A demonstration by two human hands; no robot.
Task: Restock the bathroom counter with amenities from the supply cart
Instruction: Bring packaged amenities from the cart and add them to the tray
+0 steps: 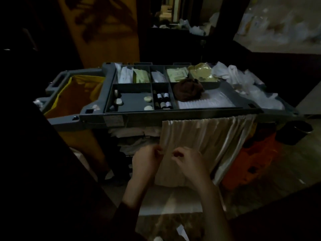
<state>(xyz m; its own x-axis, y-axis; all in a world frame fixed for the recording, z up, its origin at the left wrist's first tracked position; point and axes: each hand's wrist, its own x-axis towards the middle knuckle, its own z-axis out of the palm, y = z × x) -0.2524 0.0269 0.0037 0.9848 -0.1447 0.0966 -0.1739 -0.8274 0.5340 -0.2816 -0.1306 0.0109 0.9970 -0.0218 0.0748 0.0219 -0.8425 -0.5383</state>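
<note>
Both hands hang low in front of the supply cart's pale curtain [199,136]. The left hand [145,160] and the right hand [187,162] have their fingers curled and their fingertips close together. In the dim light it is unclear whether either pinches anything. The amenities lie above and beyond them in the cart's top tray [173,111]. The small bottles [163,100] rest on their sides, long axes pointing away from the person, almost straight above the gap between the hands. The round soaps [148,99] sit just left of the bottles, likely an easier reach for the left hand.

1 cart [173,113] w/ abt 5 round soaps [148,99], 4 white-label mini bottles [163,105], 1 brown cloth [188,91].
</note>
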